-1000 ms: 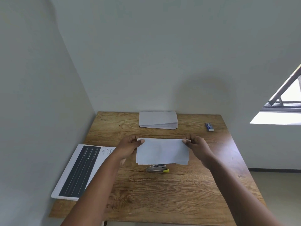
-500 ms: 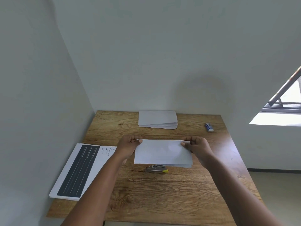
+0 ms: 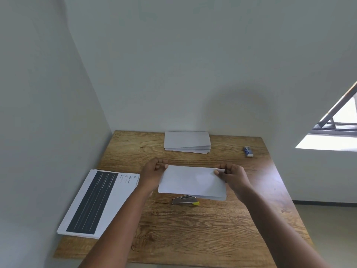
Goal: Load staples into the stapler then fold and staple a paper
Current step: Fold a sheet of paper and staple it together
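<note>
Folded paper (image 3: 193, 182) pinched at upper corners by left hand (image 3: 153, 176) and right hand (image 3: 231, 177), stapler (image 3: 185, 200) half hidden beneath

Wooden table (image 3: 193, 238) in a pale-walled corner; bright window (image 3: 340, 120) right.

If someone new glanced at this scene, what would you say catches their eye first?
Probably the folded white paper held up over the middle of the wooden table, the left hand and right hand each pinching a top corner. Just below its lower edge a stapler with a yellow tip lies on the table. At the left edge sits a printed sheet with a dark panel.
</note>
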